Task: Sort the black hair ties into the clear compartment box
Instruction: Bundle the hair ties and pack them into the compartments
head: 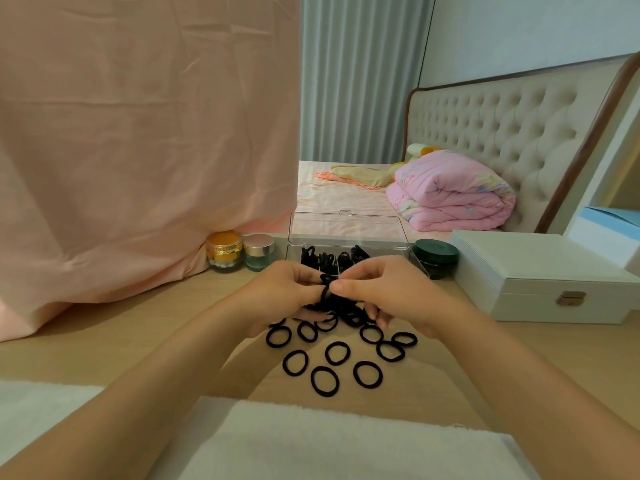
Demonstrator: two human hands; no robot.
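Both hands meet at frame centre, just above the table. Left hand [280, 292] and right hand [377, 289] are each pinched on the same bunch of black hair ties [327, 297], thumbs and forefingers touching at the top of the bunch; lower fingers curl under it. Exact tie count in the bunch: can't tell, hands cover most of it. Directly below the hands, loose hair ties [325, 381] lie scattered flat on the wooden table [121, 337], some overlapping near the hands, the lower ones apart from each other. Just behind the hands, upper centre, the clear compartment box [346, 252] stands with its lid [346, 226] up; several compartments already hold black ties, front row hidden by the hands. Left of the box: a teal jar [259, 252] with a metallic cap, then an amber-and-gold jar [224, 251], side by side. Right of the box, touching or nearly so: a dark green round tin [437, 257]. Further right, a white latched case [540, 275], closed. Pink cloth [138, 133] fills the upper left of the frame, draping onto the table. White towel [329, 445] along the bottom edge. Background upper right: bed with folded pink quilt [450, 192] and tufted headboard [502, 126].
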